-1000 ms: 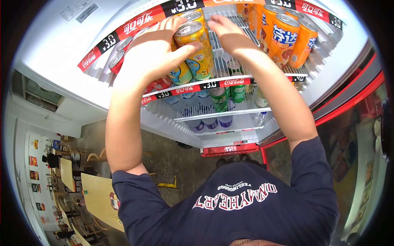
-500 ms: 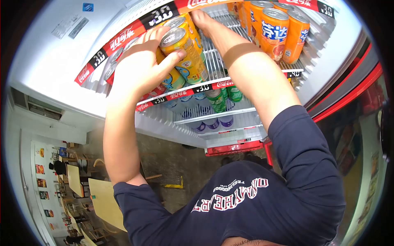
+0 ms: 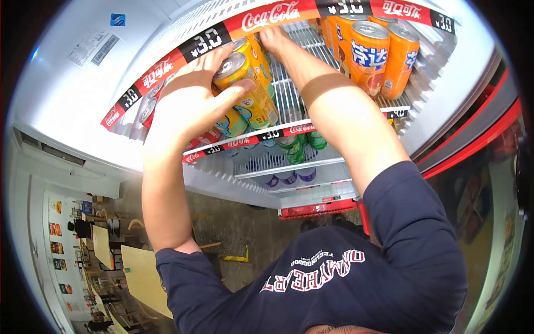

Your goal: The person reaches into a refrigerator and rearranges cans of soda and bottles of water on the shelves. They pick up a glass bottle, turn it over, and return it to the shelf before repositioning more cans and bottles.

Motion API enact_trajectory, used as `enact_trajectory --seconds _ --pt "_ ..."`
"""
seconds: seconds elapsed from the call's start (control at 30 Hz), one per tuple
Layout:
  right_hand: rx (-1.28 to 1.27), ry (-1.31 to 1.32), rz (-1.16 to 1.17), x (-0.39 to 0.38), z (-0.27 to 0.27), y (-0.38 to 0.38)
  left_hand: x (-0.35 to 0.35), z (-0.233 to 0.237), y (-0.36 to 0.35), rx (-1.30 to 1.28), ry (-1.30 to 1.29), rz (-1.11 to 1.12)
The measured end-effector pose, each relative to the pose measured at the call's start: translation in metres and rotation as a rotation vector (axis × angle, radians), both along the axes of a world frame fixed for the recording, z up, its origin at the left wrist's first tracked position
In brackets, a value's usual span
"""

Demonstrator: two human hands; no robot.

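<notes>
Inside a fridge, my left hand (image 3: 197, 92) rests against a group of yellow cans, fingers spread over their left side and thumb across the front yellow can (image 3: 250, 106). Red cans (image 3: 147, 108) stand to its left, partly behind the hand. My right hand (image 3: 272, 38) reaches deep onto the same wire shelf (image 3: 292, 83), just right of the rear yellow cans. Its fingers are mostly hidden behind the upper shelf's label strip (image 3: 267, 16). Orange cans (image 3: 370, 55) stand on the right of the shelf, beyond my right forearm.
Lower shelves hold green cans (image 3: 292, 150) and purple-based containers (image 3: 286, 178). A price strip (image 3: 267, 135) edges the can shelf. The red-edged fridge door (image 3: 473, 139) stands open at the right. Tables (image 3: 142, 273) and chairs are at the lower left.
The view has tilted, so the upper label strip sits lower and shows more. Both hands keep nearly the same places at the yellow cans.
</notes>
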State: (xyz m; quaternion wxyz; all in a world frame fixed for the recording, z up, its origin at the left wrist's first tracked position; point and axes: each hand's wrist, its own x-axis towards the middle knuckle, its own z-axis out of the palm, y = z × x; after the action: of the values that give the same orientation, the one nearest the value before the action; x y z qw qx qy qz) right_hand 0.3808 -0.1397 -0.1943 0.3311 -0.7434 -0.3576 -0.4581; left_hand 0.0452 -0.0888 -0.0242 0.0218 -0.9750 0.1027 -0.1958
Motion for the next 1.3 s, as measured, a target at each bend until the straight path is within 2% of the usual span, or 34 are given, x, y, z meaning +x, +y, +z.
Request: enact_trajectory --seconds 0.17,0.27,0.3,0.37,0.4,0.47,0.5,0.6,0.77,0.97,1.17,1.27,1.3 --pt "0.129 0.000 -0.083 -0.006 0.000 0.009 0.000 0.000 -0.001 -0.007 0.012 0.019" --pt "-0.185 0.064 -0.239 -0.033 0.015 -0.008 0.001 -0.003 0.000 0.006 -0.021 0.001" --pt "-0.399 -0.042 -0.381 -0.045 0.022 -0.018 0.001 -0.004 0.000 0.011 -0.034 -0.006" --pt "-0.166 0.191 -0.227 -0.045 0.020 -0.012 0.000 -0.004 -0.001 -0.026 -0.030 -0.018" --pt "0.287 0.514 0.076 -0.039 0.019 0.007 -0.001 -0.003 -0.002 -0.044 -0.030 -0.025" --pt "0.747 0.888 0.413 -0.030 0.019 0.020 -0.003 -0.001 -0.001 -0.082 -0.042 -0.069" --pt "0.747 0.961 0.437 -0.042 0.033 0.012 -0.004 -0.001 0.000 -0.093 -0.045 -0.091" --pt "0.583 0.986 0.366 -0.047 0.040 0.006 -0.004 -0.005 0.001 -0.084 -0.089 -0.125" --pt "0.504 1.024 0.210 -0.049 0.045 0.005 -0.002 -0.012 0.003 0.042 -0.173 -0.134" --pt "0.584 0.949 0.238 -0.053 0.058 -0.008 -0.006 -0.010 -0.003 -0.043 -0.125 -0.097" --pt "0.647 0.896 0.238 -0.061 0.059 -0.005 -0.008 -0.013 -0.002 -0.015 -0.168 -0.129" --pt "0.675 0.879 0.236 -0.069 0.057 -0.002 -0.009 -0.013 0.018 0.093 -0.309 -0.124" --pt "0.684 0.875 0.234 -0.071 0.057 -0.001 -0.012 -0.009 0.022 0.020 -0.239 -0.074"
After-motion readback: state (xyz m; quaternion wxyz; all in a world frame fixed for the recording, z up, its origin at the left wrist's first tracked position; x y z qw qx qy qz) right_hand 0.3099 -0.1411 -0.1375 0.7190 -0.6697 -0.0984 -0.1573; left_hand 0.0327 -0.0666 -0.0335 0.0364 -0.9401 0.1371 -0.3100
